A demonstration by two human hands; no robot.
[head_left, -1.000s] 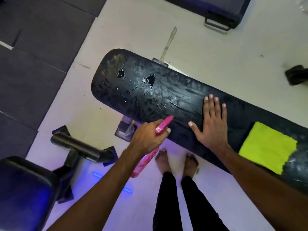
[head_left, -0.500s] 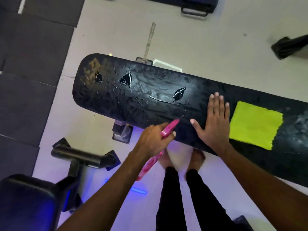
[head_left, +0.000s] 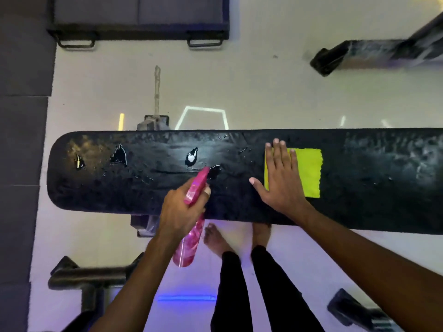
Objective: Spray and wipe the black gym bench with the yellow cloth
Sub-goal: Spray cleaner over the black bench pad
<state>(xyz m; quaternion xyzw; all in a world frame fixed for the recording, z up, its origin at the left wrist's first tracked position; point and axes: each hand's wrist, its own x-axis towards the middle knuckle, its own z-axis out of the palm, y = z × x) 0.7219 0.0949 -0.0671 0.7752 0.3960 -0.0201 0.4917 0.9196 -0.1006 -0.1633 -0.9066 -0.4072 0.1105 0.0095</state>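
On bench (head_left: 359,188) middle: right hand (head_left: 281,180) spread flat over yellow cloth (head_left: 309,173). Near front edge: left hand (head_left: 178,212) gripping pink spray bottle (head_left: 191,238).

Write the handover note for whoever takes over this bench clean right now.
Left hand: grips the pink spray bottle, nozzle over the middle of the bench.
Right hand: flat, fingers straight, resting on the left edge of the yellow cloth, which lies on the bench.
Done: bench sprayed; droplets and small puddles show on its left half.
Left: possibly spray the right part, then wipe the whole top with the cloth. No wiping can be confirmed.
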